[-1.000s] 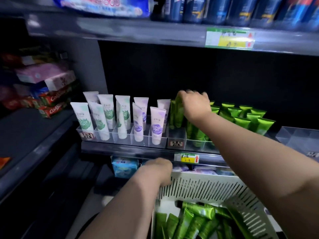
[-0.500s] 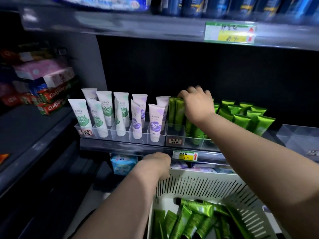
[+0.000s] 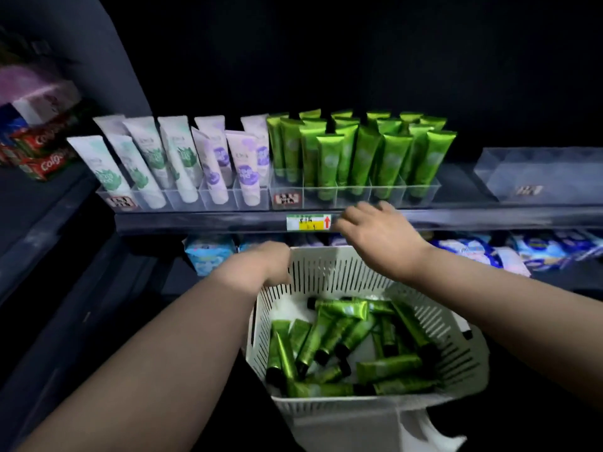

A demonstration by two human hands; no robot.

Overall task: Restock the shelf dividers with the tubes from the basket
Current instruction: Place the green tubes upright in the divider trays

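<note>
A head-height view down onto a shop shelf and a white slatted basket [image 3: 339, 272] held below its edge. The left hand [image 3: 275, 265] grips the basket's far left rim, fingers curled over it, though their tips are hidden. The right hand [image 3: 375, 236] hovers above the far rim, just in front of the shelf's price tag [image 3: 308, 222], with loose, spread fingers holding nothing. The loose green tubes [image 3: 342, 347] lie in a crossed heap on the basket floor; more green tubes [image 3: 359, 151] stand upright, caps down, packed close in the clear dividers [image 3: 352, 194]. Likely trouble starts with the basket – one hand on one corner seems a weak hold, so a firm reach into the heap could tip it and spill the tubes. Because the tubes overlap, lifting one may drag its neighbours out. On the shelf, the standing tubes are tall and some lean, so pushing another into a crowded slot could knock a row over. The white tubes [image 3: 163, 158] stand just beside the green ones – a careless placement might land in their lanes.
</note>
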